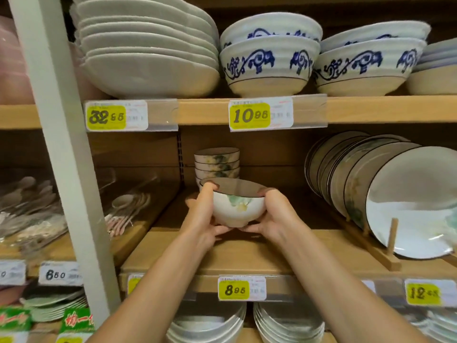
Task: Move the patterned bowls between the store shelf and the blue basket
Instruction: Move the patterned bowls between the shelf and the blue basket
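A small white bowl (235,206) with a green and yellow leaf pattern and a dark rim is held above the middle wooden shelf (247,253). My left hand (205,216) grips its left side, thumb on the rim and fingers under the foot. My right hand (274,216) grips its right side the same way. Behind it, at the back of the shelf, stands a stack of several matching patterned bowls (217,164). The blue basket is out of view.
Matching plates (385,194) lean in a wooden rack (393,243) at the right. Blue-patterned large bowls (267,63) and white dishes (148,45) fill the shelf above. Wrapped spoons (128,209) lie at the left beside a white upright post (64,144). White dishes (286,323) sit below.
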The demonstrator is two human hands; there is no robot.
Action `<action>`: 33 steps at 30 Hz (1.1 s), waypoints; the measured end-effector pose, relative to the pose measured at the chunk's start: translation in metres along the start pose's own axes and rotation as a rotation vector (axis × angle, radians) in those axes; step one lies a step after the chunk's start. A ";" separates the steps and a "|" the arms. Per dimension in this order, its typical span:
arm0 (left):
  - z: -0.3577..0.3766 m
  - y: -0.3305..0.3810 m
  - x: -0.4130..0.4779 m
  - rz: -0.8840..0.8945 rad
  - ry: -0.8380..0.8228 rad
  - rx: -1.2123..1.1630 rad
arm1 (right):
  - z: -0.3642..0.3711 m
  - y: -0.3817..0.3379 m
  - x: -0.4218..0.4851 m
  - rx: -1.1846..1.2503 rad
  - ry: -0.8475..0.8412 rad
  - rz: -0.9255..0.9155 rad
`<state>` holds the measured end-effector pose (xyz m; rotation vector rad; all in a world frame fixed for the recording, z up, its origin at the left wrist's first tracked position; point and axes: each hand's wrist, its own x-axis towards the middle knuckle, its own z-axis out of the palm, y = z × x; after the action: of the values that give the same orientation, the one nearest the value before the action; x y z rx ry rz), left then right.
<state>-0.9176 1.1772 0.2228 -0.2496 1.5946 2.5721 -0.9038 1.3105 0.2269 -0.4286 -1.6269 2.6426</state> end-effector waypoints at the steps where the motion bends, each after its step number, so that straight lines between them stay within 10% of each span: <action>1: -0.006 0.007 0.002 -0.037 -0.053 0.013 | -0.005 -0.007 0.005 0.044 -0.031 0.034; 8: -0.030 0.023 0.013 -0.282 -0.409 0.171 | -0.022 -0.033 0.024 -0.236 -0.281 0.196; 21: 0.000 -0.004 0.003 -0.018 -0.012 -0.016 | -0.006 0.009 0.008 -0.064 -0.098 -0.056; 24: 0.002 -0.004 0.005 -0.028 -0.040 0.029 | -0.005 0.000 0.024 0.044 0.045 0.030; 28: -0.012 0.023 0.015 -0.194 -0.230 0.088 | -0.030 -0.027 0.039 0.001 -0.166 0.289; 33: -0.012 0.014 0.020 -0.192 -0.204 0.119 | -0.026 -0.030 0.044 -0.163 -0.232 0.179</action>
<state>-0.9388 1.1604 0.2264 -0.1184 1.5597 2.2713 -0.9443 1.3537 0.2326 -0.2903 -1.9689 2.7887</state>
